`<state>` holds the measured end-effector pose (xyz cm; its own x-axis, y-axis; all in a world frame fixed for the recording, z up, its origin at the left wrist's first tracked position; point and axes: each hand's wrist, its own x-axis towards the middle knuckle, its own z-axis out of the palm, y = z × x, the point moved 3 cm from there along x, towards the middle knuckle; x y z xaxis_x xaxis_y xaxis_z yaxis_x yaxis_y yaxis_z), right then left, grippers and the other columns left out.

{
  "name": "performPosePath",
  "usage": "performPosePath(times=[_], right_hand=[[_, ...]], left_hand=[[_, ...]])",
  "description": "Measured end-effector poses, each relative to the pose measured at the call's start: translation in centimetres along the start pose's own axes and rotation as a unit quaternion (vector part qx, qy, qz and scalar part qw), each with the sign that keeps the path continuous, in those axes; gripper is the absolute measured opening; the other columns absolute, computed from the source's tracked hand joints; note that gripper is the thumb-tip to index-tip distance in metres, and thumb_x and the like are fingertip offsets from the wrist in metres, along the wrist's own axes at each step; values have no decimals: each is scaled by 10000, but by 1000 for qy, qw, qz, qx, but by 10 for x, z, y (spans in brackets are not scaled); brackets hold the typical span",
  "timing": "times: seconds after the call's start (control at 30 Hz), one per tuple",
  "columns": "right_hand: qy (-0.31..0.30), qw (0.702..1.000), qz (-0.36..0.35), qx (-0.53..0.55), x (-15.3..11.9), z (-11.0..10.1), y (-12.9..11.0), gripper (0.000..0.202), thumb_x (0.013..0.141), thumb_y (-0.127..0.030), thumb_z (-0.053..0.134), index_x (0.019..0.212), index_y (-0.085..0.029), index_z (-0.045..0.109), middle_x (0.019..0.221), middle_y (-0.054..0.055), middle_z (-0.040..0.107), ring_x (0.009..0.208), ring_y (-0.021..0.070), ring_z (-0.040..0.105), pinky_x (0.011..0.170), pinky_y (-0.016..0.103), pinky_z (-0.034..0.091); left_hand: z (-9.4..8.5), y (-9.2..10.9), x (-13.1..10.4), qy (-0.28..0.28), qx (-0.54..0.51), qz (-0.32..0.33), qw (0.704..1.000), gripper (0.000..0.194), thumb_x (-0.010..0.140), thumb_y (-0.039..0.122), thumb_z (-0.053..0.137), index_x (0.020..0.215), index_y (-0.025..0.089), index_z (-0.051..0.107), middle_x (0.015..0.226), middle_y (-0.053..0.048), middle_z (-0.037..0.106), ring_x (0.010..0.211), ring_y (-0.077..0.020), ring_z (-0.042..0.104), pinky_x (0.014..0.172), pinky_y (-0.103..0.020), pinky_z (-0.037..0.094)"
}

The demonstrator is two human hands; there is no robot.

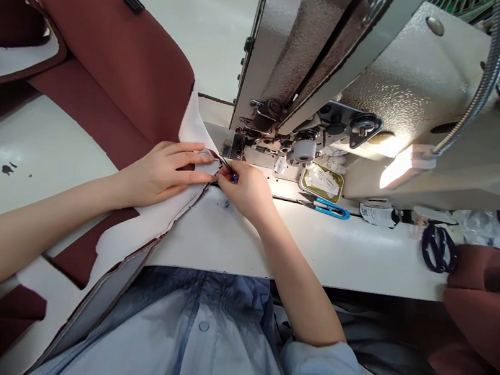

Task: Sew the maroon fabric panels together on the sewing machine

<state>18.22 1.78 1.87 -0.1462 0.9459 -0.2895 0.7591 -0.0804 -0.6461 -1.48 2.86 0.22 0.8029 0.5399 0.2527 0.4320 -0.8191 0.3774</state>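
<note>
My left hand [161,175] rests palm down on the white backing [124,238] of a maroon fabric piece [123,62]. Its fingers are stretched out and spread, tips near the fabric's right corner. My right hand [247,188] is closed around a thin, dark, pointed tool [226,164] that looks like tweezers, with a bit of purple showing between the fingers. The tool's point meets the fabric corner beside my left fingertips; the exact contact is too small to make out. Grey lining [110,292] shows along the fabric's lower edge.
A sewing machine [293,50] stands just beyond my hands, its lamp [406,167] lit. Blue thread snips [329,208] and a small tin [323,183] lie to the right. A black clip [133,4] grips the fabric. More maroon pieces [489,311] are at the far right.
</note>
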Motion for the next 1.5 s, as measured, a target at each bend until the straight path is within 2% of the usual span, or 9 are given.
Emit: performPosePath(times=[0.1, 0.3, 0.67, 1.17, 1.5], right_hand=[[-1, 1000, -3, -21, 0, 0, -1, 166, 868, -208, 566, 704, -218, 545, 791, 9, 637, 694, 163, 532, 600, 267, 313], [4, 998, -28, -55, -1, 0, -1, 145, 901, -197, 545, 767, -204, 601, 841, 33, 651, 756, 180, 556, 614, 267, 311], [11, 997, -39, -70, -3, 2, -1, 141, 939, -215, 553, 833, -194, 643, 883, 30, 662, 765, 166, 557, 619, 252, 315], [-1, 1000, -11, -21, -1, 0, 0, 154, 879, -217, 585, 727, -209, 560, 796, -12, 615, 704, 139, 524, 620, 239, 321], [22, 999, -6, -43, -2, 3, -1, 174, 886, -196, 574, 716, -211, 546, 803, -5, 621, 708, 144, 516, 604, 247, 298]], left_hand=[[2, 1, 0, -12, 26, 12, 1000, 374, 1023, 227, 421, 1275, 350, 669, 1428, -59, 598, 1430, -308, 439, 1049, -495, 429], [2, 1, 0, -4, 41, 15, 999, 343, 1016, 200, 400, 1214, 229, 677, 1386, -117, 619, 1421, -326, 450, 1008, -494, 470], [0, 3, 1, 26, 45, 37, 998, 279, 1000, 169, 433, 1148, 206, 666, 1367, -124, 627, 1414, -324, 465, 983, -480, 504], [-1, 4, 2, 31, 45, 40, 998, 276, 993, 152, 445, 1145, 206, 669, 1343, -120, 643, 1401, -325, 482, 963, -468, 513], [-2, 5, 2, 35, 52, 45, 997, 270, 993, 148, 454, 1153, 216, 660, 1343, -110, 643, 1403, -317, 480, 973, -467, 513]])
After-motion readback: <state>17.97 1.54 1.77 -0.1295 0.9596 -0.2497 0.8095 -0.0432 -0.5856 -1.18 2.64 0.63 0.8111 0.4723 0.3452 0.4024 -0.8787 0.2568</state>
